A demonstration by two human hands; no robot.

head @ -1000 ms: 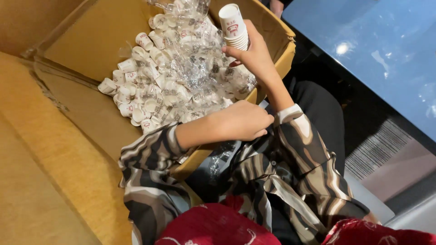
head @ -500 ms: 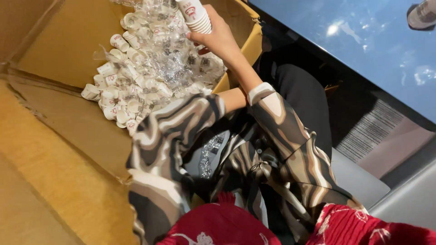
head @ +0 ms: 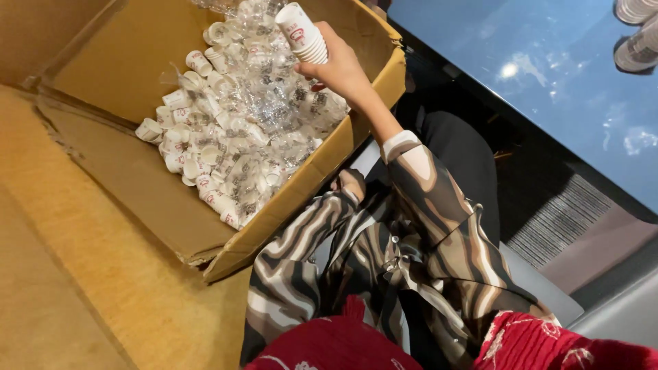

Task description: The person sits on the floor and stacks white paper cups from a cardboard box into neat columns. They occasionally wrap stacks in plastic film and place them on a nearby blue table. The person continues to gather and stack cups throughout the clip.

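Compared with half a second ago, the open brown cardboard box (head: 137, 62) sits more fully in sight and the heap of small white paper cups in crinkled clear plastic wrap (head: 233, 130) has slid toward the middle of the view. The right hand (head: 336, 68) has kept its hold and stands higher above the heap than it did a second ago. The left hand (head: 351, 183), which a second ago lay open-looking on the box edge, has dropped behind the near wall of the box.

Below and left of the right grip lies the heap of cups, spilling toward the torn lower flap. The cups deepest in the wrap are hard to tell apart through the glare. Directly below the right grip, only the knuckles of the left hand show over the cardboard rim; whether that grip is clenched or released I cannot tell. The striped brown and cream sleeves (head: 425, 205) cover both forearms.

The right grip is clenched around a short stack of nested white paper cups with red print (head: 300, 33), fingers wrapped about its lower end. The stack is held over the far right corner of the box, above the heap. Its long axis tilts up and to the left, the closed bottom of the topmost cup pointing away from the wrist.

Up and right of that grip, on the glossy blue table (head: 534, 89), more stacked cups (head: 637, 31) are cut off by the picture's edge.
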